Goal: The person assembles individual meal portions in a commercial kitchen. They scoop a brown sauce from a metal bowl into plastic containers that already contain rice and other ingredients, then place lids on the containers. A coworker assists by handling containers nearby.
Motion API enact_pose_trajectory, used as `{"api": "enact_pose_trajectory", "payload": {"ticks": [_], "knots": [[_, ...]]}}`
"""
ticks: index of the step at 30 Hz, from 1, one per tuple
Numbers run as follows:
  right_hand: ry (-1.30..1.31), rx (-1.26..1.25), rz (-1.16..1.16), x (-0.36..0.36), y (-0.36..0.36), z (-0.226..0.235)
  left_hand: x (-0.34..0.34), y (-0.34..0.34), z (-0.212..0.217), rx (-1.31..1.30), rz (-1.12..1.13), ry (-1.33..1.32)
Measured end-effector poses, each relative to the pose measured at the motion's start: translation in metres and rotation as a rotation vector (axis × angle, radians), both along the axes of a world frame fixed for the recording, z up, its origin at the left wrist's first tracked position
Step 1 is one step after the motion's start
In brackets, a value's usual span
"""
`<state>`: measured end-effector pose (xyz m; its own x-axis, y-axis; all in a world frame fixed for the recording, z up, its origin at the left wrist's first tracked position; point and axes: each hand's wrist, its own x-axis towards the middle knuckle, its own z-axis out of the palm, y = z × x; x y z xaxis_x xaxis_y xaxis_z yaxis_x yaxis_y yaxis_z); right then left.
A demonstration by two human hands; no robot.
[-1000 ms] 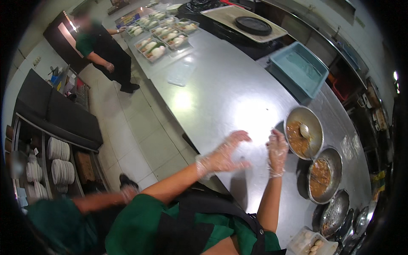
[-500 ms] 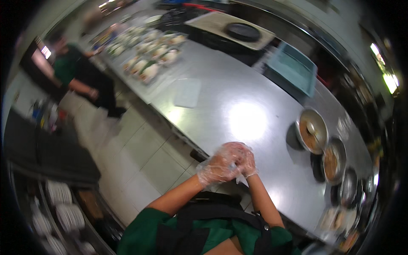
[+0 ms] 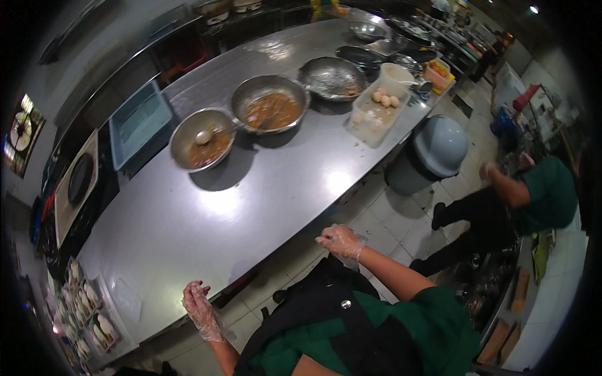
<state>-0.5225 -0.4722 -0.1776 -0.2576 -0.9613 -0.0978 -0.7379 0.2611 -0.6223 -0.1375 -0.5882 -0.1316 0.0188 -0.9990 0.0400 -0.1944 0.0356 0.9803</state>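
Note:
Both my hands wear clear plastic gloves. My left hand [image 3: 202, 308] hangs by the near edge of the steel table [image 3: 269, 194], fingers loosely bent and partly apart, nothing seen in them. Over the gap in front of my apron, my right hand [image 3: 342, 242] has its fingers curled in, with nothing visible in it. Across the table stand a steel bowl [image 3: 183, 135] of brown sauce with a ladle [image 3: 203, 137] in it and a larger bowl [image 3: 241, 100] of similar sauce with a utensil. Beside them is a wide metal bowl [image 3: 313, 70] with a little residue.
A plastic tub [image 3: 370, 128] holds several round, egg-like pieces. Packed food trays [image 3: 88, 301] and a clear lid [image 3: 127, 301] lie at left, near a blue basin [image 3: 141, 125]. A grey bin [image 3: 407, 163] and a person in green [image 3: 549, 194] are at right.
My view has swung right, toward the bowls. My hands, together before, are now apart. A person in green is now visible at right.

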Motion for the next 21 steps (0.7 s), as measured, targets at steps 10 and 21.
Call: {"api": "enact_pose_trajectory", "payload": {"ticks": [10,21], "knots": [[0.162,-0.046,-0.484,-0.207,0.157,-0.025,-0.343,0.006,0.004,-0.198,-0.655,-0.299],[0.488,-0.148,-1.192,-0.396,0.285,0.005,-0.636,0.067,0.013,-0.349,-1.428,-0.242]]}}
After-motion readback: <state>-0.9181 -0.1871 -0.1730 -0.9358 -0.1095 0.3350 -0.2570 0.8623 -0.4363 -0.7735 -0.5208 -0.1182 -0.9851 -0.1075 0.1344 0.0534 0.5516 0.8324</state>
